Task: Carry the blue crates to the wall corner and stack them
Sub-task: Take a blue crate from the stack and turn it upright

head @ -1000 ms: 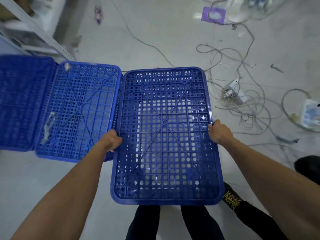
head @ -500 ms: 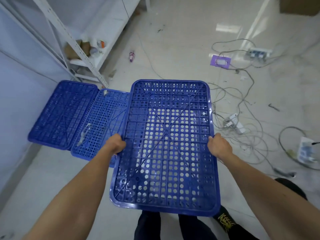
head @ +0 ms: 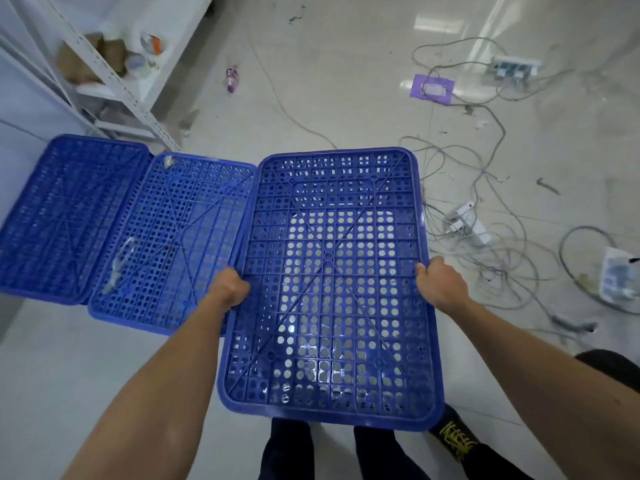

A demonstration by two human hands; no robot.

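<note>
Carrying continues: the held crate sits out in front of the body, flat, long axis running twelve to six o'clock, in the same place relative to the arms as half a second ago. Left grip has its fingers curled under the nine o'clock long edge, and right grip is wrapped the same way on the three o'clock edge. Neither grip has shifted along the rim.

What has changed is the surroundings. The middle crate and the far crate, lying flat side by side on the floor at nine o'clock, now fill more of the view than half a second ago and look squarer to the carrier. The held crate's left edge overlaps the middle crate's right edge in view; contact cannot be told.

The wall runs at ten o'clock and the shelf rack stands at eleven. Loose cables sprawl from one to three o'clock.

Judgement: the carrier is closing on the drop zone. Stacking is not yet done, since the floor pair lie beside each other. Next comes a swing toward nine o'clock and lowering onto one of them, rims aligned. Cables lie away from that path.
</note>
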